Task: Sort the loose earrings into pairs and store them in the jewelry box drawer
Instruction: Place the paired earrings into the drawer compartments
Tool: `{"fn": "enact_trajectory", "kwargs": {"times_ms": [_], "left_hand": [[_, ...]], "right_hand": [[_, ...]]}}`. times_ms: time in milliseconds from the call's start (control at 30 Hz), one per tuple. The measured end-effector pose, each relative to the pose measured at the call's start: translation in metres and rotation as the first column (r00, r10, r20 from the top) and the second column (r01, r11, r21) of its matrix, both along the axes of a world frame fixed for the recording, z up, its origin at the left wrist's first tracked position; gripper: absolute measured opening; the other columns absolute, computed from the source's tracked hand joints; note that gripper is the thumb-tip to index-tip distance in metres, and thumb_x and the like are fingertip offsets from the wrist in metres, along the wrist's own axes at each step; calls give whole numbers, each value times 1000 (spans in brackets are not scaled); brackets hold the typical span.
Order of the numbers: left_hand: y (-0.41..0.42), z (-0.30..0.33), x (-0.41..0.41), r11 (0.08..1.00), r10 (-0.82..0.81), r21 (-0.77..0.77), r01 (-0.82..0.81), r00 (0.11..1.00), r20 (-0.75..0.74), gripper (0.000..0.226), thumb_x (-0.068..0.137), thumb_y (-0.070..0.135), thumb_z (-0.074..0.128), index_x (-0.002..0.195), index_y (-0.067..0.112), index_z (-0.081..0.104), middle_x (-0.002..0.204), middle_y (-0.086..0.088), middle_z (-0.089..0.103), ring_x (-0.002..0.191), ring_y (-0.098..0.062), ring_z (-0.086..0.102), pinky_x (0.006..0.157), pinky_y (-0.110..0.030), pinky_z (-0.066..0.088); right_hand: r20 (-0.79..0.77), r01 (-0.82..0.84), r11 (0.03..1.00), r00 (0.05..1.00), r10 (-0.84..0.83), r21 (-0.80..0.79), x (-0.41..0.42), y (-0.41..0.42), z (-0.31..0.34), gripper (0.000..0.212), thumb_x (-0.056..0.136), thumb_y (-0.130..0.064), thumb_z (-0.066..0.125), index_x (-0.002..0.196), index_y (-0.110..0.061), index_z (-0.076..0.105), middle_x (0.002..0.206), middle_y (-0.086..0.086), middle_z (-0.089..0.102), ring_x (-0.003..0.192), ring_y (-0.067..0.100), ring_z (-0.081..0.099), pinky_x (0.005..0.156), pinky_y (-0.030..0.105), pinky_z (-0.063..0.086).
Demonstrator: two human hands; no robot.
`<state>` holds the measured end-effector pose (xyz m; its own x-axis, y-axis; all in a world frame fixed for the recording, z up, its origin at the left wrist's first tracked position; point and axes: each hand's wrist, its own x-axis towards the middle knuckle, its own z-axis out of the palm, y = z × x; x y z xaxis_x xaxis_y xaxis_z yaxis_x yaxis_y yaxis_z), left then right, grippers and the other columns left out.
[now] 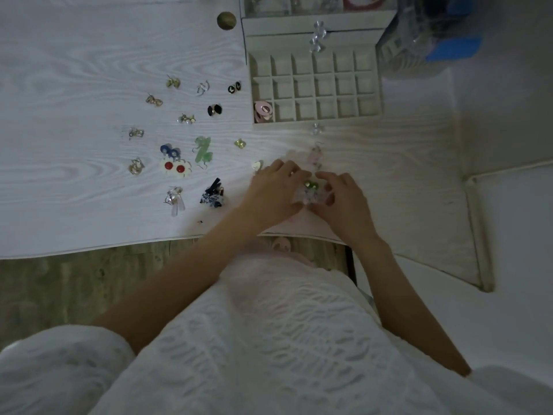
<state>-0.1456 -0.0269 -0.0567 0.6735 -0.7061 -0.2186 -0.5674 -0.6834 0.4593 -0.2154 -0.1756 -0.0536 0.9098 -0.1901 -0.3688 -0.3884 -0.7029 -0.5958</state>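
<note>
Both hands meet over the near edge of the worktop (89, 55), just in front of the body. Left hand (273, 190) and right hand (344, 199) face each other, fingers curled inward around a clear earring pair with green-and-gold studs (309, 191). Grasped from both sides: left fingers (294, 175) on the left flank of the pair, right fingers (329, 178) on the right flank. Exact contact of individual fingertips not resolvable; the dim light blurs it.

Key relation: the open jewelry box drawer (317, 88) lies straight ahead of the held pair, away from the body and slightly right. Free worktop between, crossed only by a pale pink drop earring (315, 154) and the drawer's clear knob (316, 128). Right hand marginally nearer the drawer's middle columns; left hand nearer the front-left compartment, already filled by pink oval earrings (263, 110). Remaining compartments appear vacant.

Long axis of the held pair: roughly left to right between the hands, judged wider than one compartment, so probably to be turned or gathered before lowering in.

Other pairs grouped to the left, well apart from the hands: red-centred flower earrings (175, 167), green leaf earrings (203, 149), dark blue tassel earrings (212, 194).
</note>
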Motion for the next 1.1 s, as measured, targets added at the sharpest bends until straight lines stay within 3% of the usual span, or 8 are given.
{"fn": "enact_trajectory", "kwargs": {"times_ms": [167, 333, 533, 667, 800, 900, 1033, 1100], "left_hand": [[-18, -4, 2, 997, 72, 37, -71, 997, -26, 45, 79, 34, 68, 114, 11, 55, 114, -12, 52, 106, -28, 50, 83, -35, 41], [-22, -3, 11, 996, 89, 36, -87, 995, -54, 24, 85, 21, 60, 106, 8, 57, 108, -12, 54, 97, -27, 55, 71, -27, 34], [-17, -3, 13, 993, 119, -16, -121, 991, -66, 17, 87, 12, 56, 102, 5, 53, 97, -14, 60, 85, -30, 58, 72, -35, 44], [-11, 4, 23, 937, 265, -203, -283, 958, -113, 12, 84, 11, 61, 96, 9, 58, 87, -7, 67, 76, -22, 63, 73, -33, 51], [-8, 18, 52, 764, 446, -437, -475, 878, -175, 10, 82, 11, 65, 92, 10, 62, 84, -3, 69, 73, -13, 65, 71, -31, 56], [-12, 19, 82, 750, 481, -436, -497, 863, -156, 12, 79, 12, 67, 91, 11, 65, 88, -5, 68, 74, -14, 63, 71, -34, 55], [-18, 9, 101, 858, 424, -303, -416, 905, -39, 20, 76, 11, 68, 96, 10, 69, 99, -15, 62, 83, -27, 62, 76, -34, 51], [-19, 7, 105, 881, 415, -237, -410, 909, -34, 27, 74, 11, 71, 101, 8, 68, 104, -16, 60, 86, -30, 61, 77, -31, 49]], "right_hand": [[61, -52, 989, 996, 61, -136, 6, 4, -7, 37, 82, -20, 68, 118, -12, 58, 109, 14, 53, 91, 29, 57, 75, 37, 47], [99, -36, 973, 993, 60, -228, 3, -2, -12, 23, 84, -13, 64, 105, -7, 60, 106, 13, 56, 88, 26, 57, 71, 31, 42], [168, -7, 970, 985, 49, -241, -1, -3, -18, 11, 83, -5, 61, 94, -3, 60, 97, 13, 57, 84, 26, 56, 71, 32, 46], [206, 66, 990, 978, -40, -124, 5, -2, -16, 12, 83, -8, 63, 95, -8, 62, 94, 8, 62, 83, 20, 58, 74, 31, 48], [213, 166, 985, 962, -171, 43, 12, -2, -12, 13, 81, -11, 67, 93, -13, 64, 91, 3, 65, 80, 15, 60, 76, 32, 53], [236, 213, 970, 943, -234, 113, 19, -1, -4, 13, 81, -10, 69, 93, -13, 65, 91, 4, 67, 79, 14, 61, 76, 29, 53], [294, 240, 944, 907, -301, 227, 35, 0, 13, 12, 81, -7, 69, 92, -9, 65, 89, 3, 67, 76, 8, 61, 70, 9, 47], [318, 242, 932, 891, -324, 271, 47, -1, 21, 13, 81, -6, 69, 93, -8, 65, 88, 2, 67, 75, 7, 61, 70, 7, 46]]}}
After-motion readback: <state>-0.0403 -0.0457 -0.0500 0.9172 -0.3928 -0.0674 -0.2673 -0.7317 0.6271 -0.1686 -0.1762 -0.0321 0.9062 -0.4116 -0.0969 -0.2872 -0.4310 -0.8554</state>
